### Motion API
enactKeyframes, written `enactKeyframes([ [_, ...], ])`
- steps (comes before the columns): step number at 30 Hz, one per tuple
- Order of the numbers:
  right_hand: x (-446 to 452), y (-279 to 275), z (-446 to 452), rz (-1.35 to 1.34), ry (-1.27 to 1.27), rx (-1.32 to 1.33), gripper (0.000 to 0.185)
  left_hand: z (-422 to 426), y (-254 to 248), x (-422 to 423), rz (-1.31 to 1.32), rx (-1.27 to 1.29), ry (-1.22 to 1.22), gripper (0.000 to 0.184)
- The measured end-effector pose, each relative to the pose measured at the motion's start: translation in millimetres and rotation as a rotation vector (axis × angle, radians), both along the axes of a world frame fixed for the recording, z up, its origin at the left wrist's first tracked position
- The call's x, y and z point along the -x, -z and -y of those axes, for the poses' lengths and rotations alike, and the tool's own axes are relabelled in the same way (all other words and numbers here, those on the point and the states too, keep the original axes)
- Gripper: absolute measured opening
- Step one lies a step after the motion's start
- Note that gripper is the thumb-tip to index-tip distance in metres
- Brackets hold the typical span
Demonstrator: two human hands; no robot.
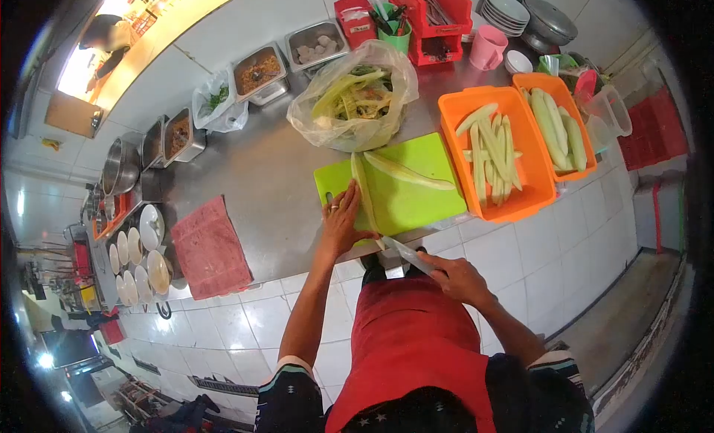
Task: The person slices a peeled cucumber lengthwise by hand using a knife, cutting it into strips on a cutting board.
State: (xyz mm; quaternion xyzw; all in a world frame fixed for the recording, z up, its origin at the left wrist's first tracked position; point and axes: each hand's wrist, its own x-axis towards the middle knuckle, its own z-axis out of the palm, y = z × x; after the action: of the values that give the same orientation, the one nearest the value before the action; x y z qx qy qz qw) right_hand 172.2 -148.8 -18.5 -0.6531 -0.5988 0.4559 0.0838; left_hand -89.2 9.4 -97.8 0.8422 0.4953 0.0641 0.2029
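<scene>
A long, pale peeled cucumber piece lies along the left side of the green cutting board. My left hand holds it down, fingers on its left side and thumb near its near end. My right hand is closed round the handle of a knife. The knife's blade tip is at the near end of that piece, by the board's front edge; whether it touches, I cannot tell. Another cucumber piece lies slantwise across the upper part of the board, cut face up.
Right of the board, an orange tray holds cut strips; a second orange tray holds whole peeled cucumbers. A plastic bag of peelings stands behind the board. A red cloth lies left, near stacked bowls. Metal food pans line the wall.
</scene>
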Motion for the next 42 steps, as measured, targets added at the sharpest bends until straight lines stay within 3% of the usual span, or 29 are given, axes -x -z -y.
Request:
enactKeyframes([
  [4,-3,-14,1,0.0,-0.023,0.044,0.049,0,-3,0,0.001,0.009,0.004,0.133],
  [6,-5,-20,2,-0.012,-0.02,0.074,0.049,1,-15,-4,0.043,0.027,-0.006,0.113],
  [7,-9,-20,6,0.016,-0.036,0.061,0.048,-2,-18,-3,0.046,0.02,-0.005,0.113],
  [9,-21,-23,11,0.048,-0.057,0.038,0.048,-9,-24,1,-0.179,-0.179,0.391,0.072],
  [10,-29,-27,15,0.002,-0.032,-0.014,0.048,-14,-18,2,-0.178,-0.183,0.384,0.072],
  [12,-40,-37,15,-0.045,-0.008,-0.067,0.048,-28,-10,1,-0.137,-0.279,0.597,0.033],
  [14,-49,-54,5,-0.112,0.089,-0.106,0.05,-31,-14,-4,-0.191,-0.296,0.687,0.026],
  [15,-49,-68,-2,-0.064,0.141,0.009,0.05,-33,-19,-8,-0.248,-0.315,0.773,0.02],
  [18,-54,-74,-6,-0.052,0.224,0.042,0.051,-29,-26,-8,-0.282,-0.432,0.765,0.011],
  [19,-54,-74,-5,-0.056,0.214,0.035,0.051,-30,-29,-8,-0.129,-0.364,0.662,0.011],
  [20,-54,-73,-3,-0.09,0.223,-0.062,0.051,-29,-41,-10,-0.135,-0.367,0.654,0.011],
  [22,-51,-72,-4,-0.123,0.228,-0.156,0.052,-29,-54,-14,0.303,-0.151,0.163,0.016],
  [23,-48,-72,-6,-0.148,0.23,-0.146,0.051,-30,-54,-14,0.304,-0.151,0.157,0.016],
  [25,-40,-66,-12,-0.172,0.22,-0.135,0.051,-35,-55,-12,0.433,0.157,-0.306,0.019],
  [28,-22,-41,-29,-0.159,0.154,-0.215,0.05,-45,-7,-3,0.431,0.182,-0.516,0.022],
  [29,-12,-37,-38,-0.09,0.159,-0.19,0.049,-43,0,-1,0.435,0.185,-0.523,0.022],
  [31,4,-19,-52,-0.003,0.169,-0.206,0.047,-40,9,1,0.334,-0.151,-0.498,0.021],
  [34,24,10,-76,-0.003,0.139,-0.383,0.048,-41,14,-5,0.552,-0.14,-0.607,0.023],
  [37,45,5,-103,0.029,0.11,-0.239,0.05,-48,22,-7,0.577,-0.091,-0.644,0.027],
  [42,50,20,-129,0.048,-0.004,-0.38,0.052,-48,22,-10,0.589,-0.105,-0.649,0.029],
])
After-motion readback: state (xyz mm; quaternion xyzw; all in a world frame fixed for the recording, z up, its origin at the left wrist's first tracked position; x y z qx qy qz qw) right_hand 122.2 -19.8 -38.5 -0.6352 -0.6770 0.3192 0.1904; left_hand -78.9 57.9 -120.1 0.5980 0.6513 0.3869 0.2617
